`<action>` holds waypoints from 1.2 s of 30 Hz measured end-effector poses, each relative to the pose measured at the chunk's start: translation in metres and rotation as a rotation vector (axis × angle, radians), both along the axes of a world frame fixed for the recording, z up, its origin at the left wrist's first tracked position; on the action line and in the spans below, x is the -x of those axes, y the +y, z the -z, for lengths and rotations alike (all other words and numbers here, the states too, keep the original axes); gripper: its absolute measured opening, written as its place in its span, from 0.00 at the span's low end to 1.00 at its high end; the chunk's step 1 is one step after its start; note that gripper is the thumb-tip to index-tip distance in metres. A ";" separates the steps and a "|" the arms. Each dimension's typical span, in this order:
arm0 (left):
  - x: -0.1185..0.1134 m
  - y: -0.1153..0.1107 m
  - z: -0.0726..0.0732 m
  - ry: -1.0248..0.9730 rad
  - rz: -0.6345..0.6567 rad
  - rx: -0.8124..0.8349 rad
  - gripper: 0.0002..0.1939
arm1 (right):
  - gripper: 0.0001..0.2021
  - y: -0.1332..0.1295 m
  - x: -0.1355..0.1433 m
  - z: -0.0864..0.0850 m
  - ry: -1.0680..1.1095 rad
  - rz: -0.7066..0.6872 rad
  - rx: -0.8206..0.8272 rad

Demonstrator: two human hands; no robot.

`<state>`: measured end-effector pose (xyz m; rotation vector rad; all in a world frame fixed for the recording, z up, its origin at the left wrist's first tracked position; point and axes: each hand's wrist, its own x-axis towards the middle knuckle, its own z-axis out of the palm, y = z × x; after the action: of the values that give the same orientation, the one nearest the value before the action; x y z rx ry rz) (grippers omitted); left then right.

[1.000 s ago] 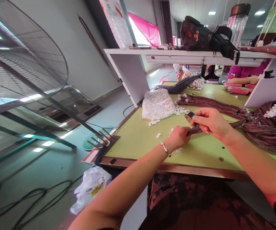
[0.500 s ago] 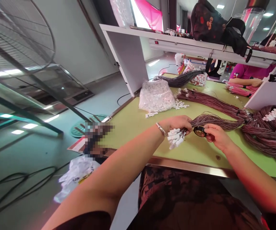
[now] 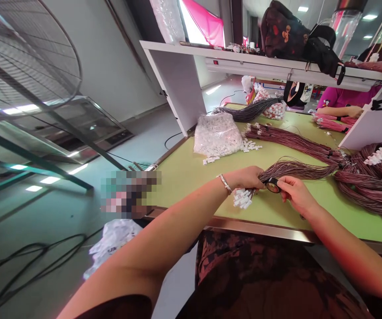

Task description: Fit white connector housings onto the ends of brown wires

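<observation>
Right of the frame's centre, the left hand (image 3: 248,177) has its grip closed around the wire bundle (image 3: 299,169) by the white connectors (image 3: 243,198); the right hand (image 3: 296,193) pinches the tape roll (image 3: 268,182). The wires look light, limp, best held bunched there.

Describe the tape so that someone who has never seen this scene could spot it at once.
Find the green table, then the right hand over its near side. That hand pinches the tape, close to the left hand. A black ring, it stands apart from the long, brownish wires beside it.
</observation>
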<state>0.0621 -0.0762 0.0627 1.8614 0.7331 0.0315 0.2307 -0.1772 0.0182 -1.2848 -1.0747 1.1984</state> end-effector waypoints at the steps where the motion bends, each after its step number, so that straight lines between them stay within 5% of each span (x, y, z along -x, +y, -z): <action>1: 0.000 -0.002 -0.001 0.039 0.024 -0.102 0.12 | 0.14 0.000 0.000 -0.001 0.012 -0.003 0.005; 9: -0.002 -0.021 -0.002 0.343 0.078 -1.024 0.11 | 0.17 -0.008 0.017 -0.006 0.137 0.003 0.023; 16: 0.000 -0.023 0.014 0.202 0.100 -1.202 0.10 | 0.13 -0.012 0.031 -0.042 0.034 0.027 -0.233; 22: 0.001 -0.032 0.024 0.257 -0.118 -1.380 0.10 | 0.13 0.052 0.025 -0.070 -0.289 0.064 -0.234; 24: 0.002 -0.035 0.024 0.239 -0.197 -1.391 0.12 | 0.14 0.076 0.022 -0.067 -0.395 0.076 -0.209; 28: 0.006 -0.033 0.016 0.161 -0.159 -1.311 0.17 | 0.14 0.095 0.018 -0.057 -0.866 0.020 -0.186; 32: 0.005 -0.018 0.005 0.074 -0.330 -0.795 0.13 | 0.11 0.064 0.012 -0.049 -1.050 0.292 -0.495; 36: 0.004 -0.004 -0.001 -0.054 -0.408 -0.305 0.11 | 0.17 0.026 0.010 -0.026 -0.984 0.098 -0.178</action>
<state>0.0583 -0.0804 0.0636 1.9555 1.1077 0.4768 0.2208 -0.1511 0.0446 -1.7985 -1.7235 0.3245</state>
